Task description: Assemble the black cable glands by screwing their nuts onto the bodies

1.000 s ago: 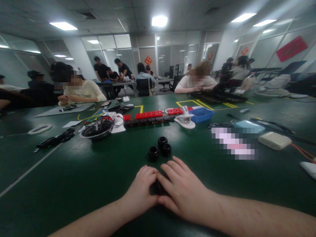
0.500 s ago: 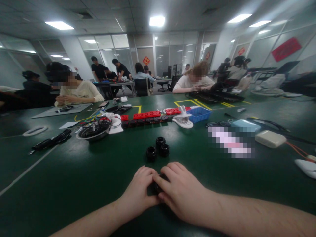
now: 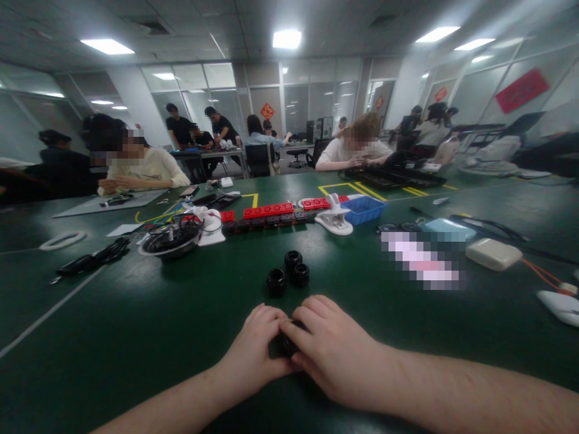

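Close to my side of the table, my left hand (image 3: pixel 254 343) and my right hand (image 3: pixel 333 349) are closed together around a small black tyre-like part (image 3: pixel 286 345). Fingers of both hands meet over its top, so most of it is hidden. Just beyond my fingertips, three glossy black tyre-like parts stand in a cluster: one on the left (image 3: pixel 276 281), one at the back (image 3: pixel 293 260) and one on the right (image 3: pixel 300 275). Each shows a round hole in its top.
Past the cluster lie red blocks (image 3: pixel 268 210), a white clamp (image 3: pixel 335 222) and a blue bin (image 3: pixel 365 210). A metal bowl (image 3: pixel 174 248) with dark cables stands to the left. At right are a white adapter (image 3: pixel 493 254) and cables. Two people sit across the green table (image 3: pixel 181 325).
Both hands keep their grip on the black part with barely any visible movement. The whole view has shifted very slightly.
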`<state>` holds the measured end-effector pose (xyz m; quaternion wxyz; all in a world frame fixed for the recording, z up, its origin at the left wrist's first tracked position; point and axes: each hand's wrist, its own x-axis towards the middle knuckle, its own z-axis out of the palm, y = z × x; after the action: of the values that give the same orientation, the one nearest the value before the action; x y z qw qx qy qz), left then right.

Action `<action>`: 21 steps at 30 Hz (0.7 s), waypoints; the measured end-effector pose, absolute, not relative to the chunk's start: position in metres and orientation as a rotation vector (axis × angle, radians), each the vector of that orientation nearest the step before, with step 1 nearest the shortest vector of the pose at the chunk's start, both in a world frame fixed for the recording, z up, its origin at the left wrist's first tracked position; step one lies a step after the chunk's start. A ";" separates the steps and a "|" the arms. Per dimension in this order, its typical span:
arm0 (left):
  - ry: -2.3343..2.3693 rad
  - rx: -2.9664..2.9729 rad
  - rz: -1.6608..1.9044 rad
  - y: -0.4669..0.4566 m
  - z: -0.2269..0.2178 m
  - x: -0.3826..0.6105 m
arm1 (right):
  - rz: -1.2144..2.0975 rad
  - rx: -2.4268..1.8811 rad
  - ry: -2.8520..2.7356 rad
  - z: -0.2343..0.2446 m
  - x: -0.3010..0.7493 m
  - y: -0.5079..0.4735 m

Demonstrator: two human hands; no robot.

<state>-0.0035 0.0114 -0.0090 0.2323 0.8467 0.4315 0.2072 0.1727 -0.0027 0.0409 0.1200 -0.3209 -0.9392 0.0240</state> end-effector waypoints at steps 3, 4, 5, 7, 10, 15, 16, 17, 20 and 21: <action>1.179 2.333 0.575 0.012 -0.008 -0.003 | 0.071 -0.919 -2.752 0.042 0.173 -0.002; 1.180 2.333 0.578 0.012 -0.008 -0.003 | 0.076 -0.914 -2.755 0.042 0.173 -0.001; 1.181 2.334 0.577 0.012 -0.008 -0.003 | 0.082 -0.909 -2.758 0.043 0.173 -0.001; 1.186 2.336 0.567 0.012 -0.007 -0.003 | 0.095 -0.901 -2.769 0.044 0.173 -0.001; 1.196 2.329 0.542 0.012 -0.007 -0.003 | 0.108 -0.878 -2.787 0.045 0.174 0.000; 1.207 2.319 0.538 0.011 -0.006 -0.003 | 0.160 -0.819 -2.821 0.045 0.178 0.004; 1.208 2.320 0.541 0.011 -0.006 -0.003 | 0.174 -0.804 -2.827 0.046 0.178 0.005; 1.207 2.321 0.540 0.011 -0.005 -0.003 | 0.188 -0.794 -2.832 0.046 0.179 0.005; 1.204 2.337 0.522 0.011 -0.003 -0.004 | 0.206 -0.793 -2.830 0.048 0.180 0.007; 1.203 2.346 0.513 0.010 -0.002 -0.004 | 0.204 -0.801 -2.825 0.048 0.180 0.007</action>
<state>-0.0038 0.0104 -0.0021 0.2258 0.8508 0.4365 0.1860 0.1802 0.0071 0.0480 0.0990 -0.2707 -0.9551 0.0690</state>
